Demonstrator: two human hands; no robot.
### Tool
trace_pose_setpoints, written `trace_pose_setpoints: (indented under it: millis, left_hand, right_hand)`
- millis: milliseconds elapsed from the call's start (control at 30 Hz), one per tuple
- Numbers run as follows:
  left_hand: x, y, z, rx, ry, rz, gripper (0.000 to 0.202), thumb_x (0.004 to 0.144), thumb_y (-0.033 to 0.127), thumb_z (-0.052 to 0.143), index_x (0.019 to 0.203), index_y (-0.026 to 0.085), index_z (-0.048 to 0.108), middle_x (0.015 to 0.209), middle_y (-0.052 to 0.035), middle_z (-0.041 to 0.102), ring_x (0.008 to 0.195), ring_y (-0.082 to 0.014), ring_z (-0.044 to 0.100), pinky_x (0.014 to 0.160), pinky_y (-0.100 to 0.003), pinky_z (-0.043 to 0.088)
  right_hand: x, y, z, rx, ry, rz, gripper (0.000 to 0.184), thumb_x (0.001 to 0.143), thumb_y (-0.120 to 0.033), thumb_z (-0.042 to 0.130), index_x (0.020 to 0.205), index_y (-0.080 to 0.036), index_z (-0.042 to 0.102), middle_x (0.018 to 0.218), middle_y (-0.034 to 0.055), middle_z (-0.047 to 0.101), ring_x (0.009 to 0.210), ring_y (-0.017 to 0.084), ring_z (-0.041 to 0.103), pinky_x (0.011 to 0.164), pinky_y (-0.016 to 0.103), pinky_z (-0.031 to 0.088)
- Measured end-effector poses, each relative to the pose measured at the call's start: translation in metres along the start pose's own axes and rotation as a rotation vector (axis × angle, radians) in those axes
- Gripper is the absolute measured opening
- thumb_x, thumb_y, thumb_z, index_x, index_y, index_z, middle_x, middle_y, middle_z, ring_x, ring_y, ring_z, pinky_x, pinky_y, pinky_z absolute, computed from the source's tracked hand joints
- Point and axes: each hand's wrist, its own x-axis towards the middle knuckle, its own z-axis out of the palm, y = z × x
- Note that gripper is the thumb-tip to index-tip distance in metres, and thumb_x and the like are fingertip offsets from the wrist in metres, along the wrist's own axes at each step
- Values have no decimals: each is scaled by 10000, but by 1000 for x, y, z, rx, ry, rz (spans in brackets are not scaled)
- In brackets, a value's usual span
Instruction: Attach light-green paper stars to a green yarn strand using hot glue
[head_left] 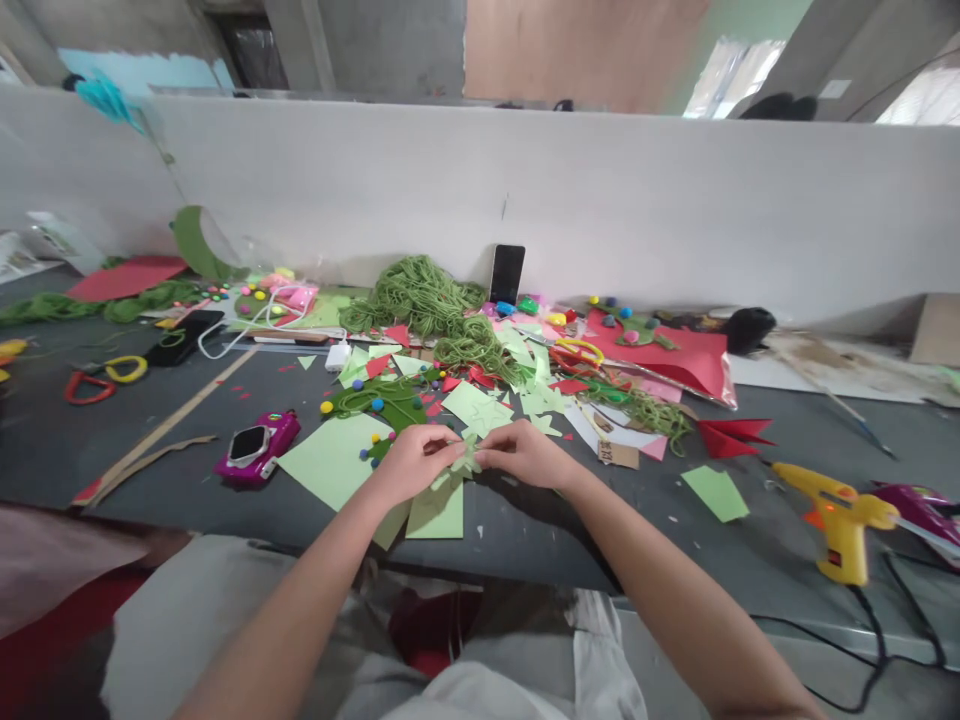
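My left hand and my right hand meet over the front of the grey table. Both pinch a small piece of light green paper between their fingertips. Under them lie larger light green paper sheets. Just beyond are a dark green felt shape with coloured pom-poms and a heap of green yarn.
A yellow glue gun lies at the right with its cable running off the edge. A pink device sits left of my hands. Scissors, red paper, a black phone and paper scraps crowd the middle. A white wall stands behind.
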Motion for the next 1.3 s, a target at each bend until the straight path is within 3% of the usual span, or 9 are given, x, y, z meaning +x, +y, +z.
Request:
trace_pose_setpoints:
  millis: [133, 300, 500, 667, 867, 1033, 1300]
  left_hand:
    - [-5, 5, 1, -13, 50, 19, 307, 899, 462, 639, 804, 177, 702, 692, -9, 644, 628, -147, 551, 595, -252, 423]
    - [-15, 13, 4, 13, 77, 90, 287, 905, 435, 639, 776, 190, 713, 768, -34, 707, 716, -176, 610, 676, -276, 475]
    - [-14, 9, 7, -129, 218, 37, 266, 871, 395, 671, 713, 181, 668, 635, 7, 582, 593, -131, 503, 582, -254, 397]
    - [-12, 6, 9, -246, 188, -58, 274, 873, 432, 657, 770, 180, 683, 649, 3, 575, 611, -149, 549, 590, -262, 444]
    - [-11, 6, 8, -310, 198, -49, 289, 869, 461, 659, 859, 177, 713, 830, -44, 672, 780, -188, 615, 686, -273, 531]
    - [-9, -2, 13, -230, 186, 23, 278, 870, 443, 701, 823, 169, 714, 729, -21, 640, 664, -146, 552, 608, -249, 438]
    - [-9, -3, 17, -236, 379, 41, 257, 844, 390, 727, 729, 162, 698, 637, 1, 607, 585, -119, 485, 562, -247, 384]
  right_hand:
    - [1, -1, 2, 69, 83, -6, 415, 696, -543, 846, 721, -141, 748, 657, 24, 691, 589, 114, 511, 577, 250, 421]
    - [-1, -2, 6, 37, -28, -46, 399, 757, -539, 808, 724, -145, 753, 620, 7, 658, 578, 109, 493, 566, 246, 406]
    - [0, -5, 12, 110, 34, -68, 379, 806, -522, 773, 837, -144, 764, 744, 29, 708, 672, 135, 563, 680, 275, 459]
    - [2, -2, 12, 103, 60, -72, 384, 836, -529, 735, 840, -145, 725, 714, 8, 634, 646, 119, 493, 631, 266, 406]
    - [2, 3, 12, 78, 109, -55, 391, 849, -535, 713, 794, -150, 680, 663, -13, 556, 611, 107, 434, 580, 259, 358]
    - [2, -1, 13, 69, 100, -74, 394, 827, -532, 741, 778, -145, 690, 637, -17, 556, 593, 100, 427, 570, 251, 366]
    - [3, -3, 20, 133, 34, -79, 385, 774, -512, 809, 784, -154, 668, 706, 2, 611, 666, 125, 516, 653, 272, 433]
